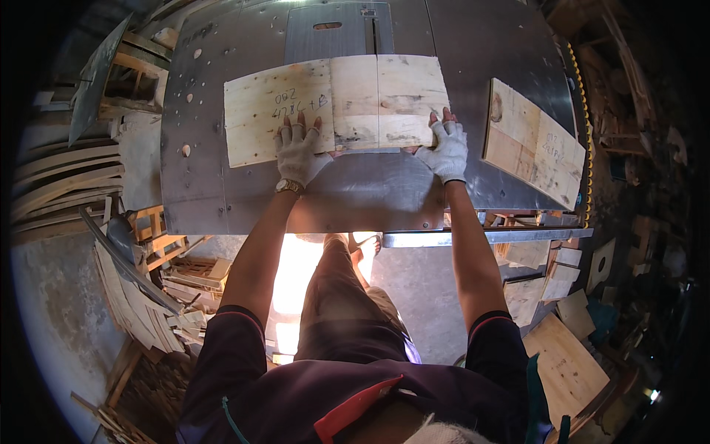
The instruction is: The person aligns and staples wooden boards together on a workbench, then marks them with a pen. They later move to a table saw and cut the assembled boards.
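A wide pale plywood panel (355,96) with pen marks and two seams lies flat on a dark metal machine table (196,192). My left hand (302,150), in a white glove with bare fingertips, rests on its near edge left of the middle. The fingers are spread flat on top, with the thumb along the edge. At the panel's near right corner lies my right hand (447,148), gloved alike. Its fingers are stretched onto the wood and its thumb points inward. Just beyond the panel, a lighter metal plate (318,46) with a narrow slot is set into the table.
A second marked plywood piece (531,144) with a slanted side lies on the table's right part. A metal rail (488,237) runs along the front right edge. Curved wood strips (66,174) are stacked at the left. Plywood offcuts (566,366) lean at the lower right.
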